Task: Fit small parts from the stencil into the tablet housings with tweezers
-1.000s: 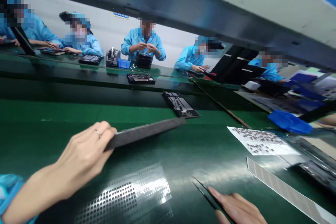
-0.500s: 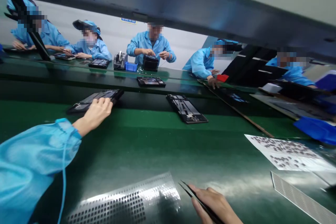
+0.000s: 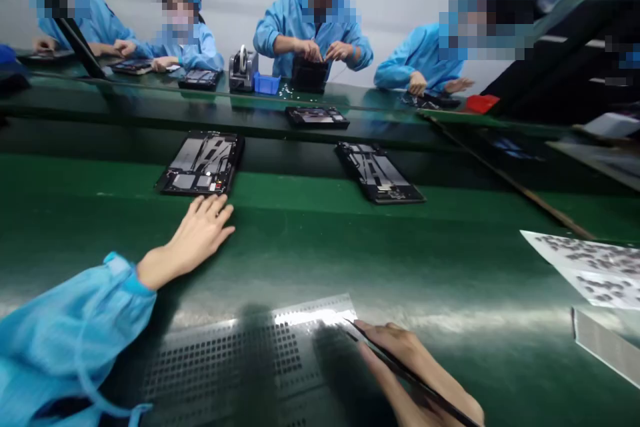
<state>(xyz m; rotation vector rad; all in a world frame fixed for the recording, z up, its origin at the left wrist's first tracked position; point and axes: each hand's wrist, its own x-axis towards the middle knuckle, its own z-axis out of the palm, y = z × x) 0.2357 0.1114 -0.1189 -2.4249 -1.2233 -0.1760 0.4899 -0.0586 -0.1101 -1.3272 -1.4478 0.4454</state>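
My left hand (image 3: 193, 237) lies with its fingers stretched out at the near edge of an opened tablet (image 3: 205, 159), whose inner parts show. Black tweezers (image 3: 400, 368) are pinched in my right hand (image 3: 417, 373), their tips slightly apart over the right end of a clear sheet (image 3: 320, 320). Rows of small dark square pieces (image 3: 225, 353) cover much of that sheet. To the right, a second opened tablet (image 3: 383, 173) lies at an angle, apart from both hands.
A white sheet with dark pieces (image 3: 595, 267) and a grey strip (image 3: 605, 347) lie at the right. Across the raised ledge several people in blue work; one person (image 3: 315, 33) handles a dark device. Another opened tablet (image 3: 317, 117) rests on the ledge.
My left hand has come off the left tablet toward me, and that tablet now sits turned more upright in view. My right hand keeps the tweezers, now over the clear sheet. The view has tilted down.
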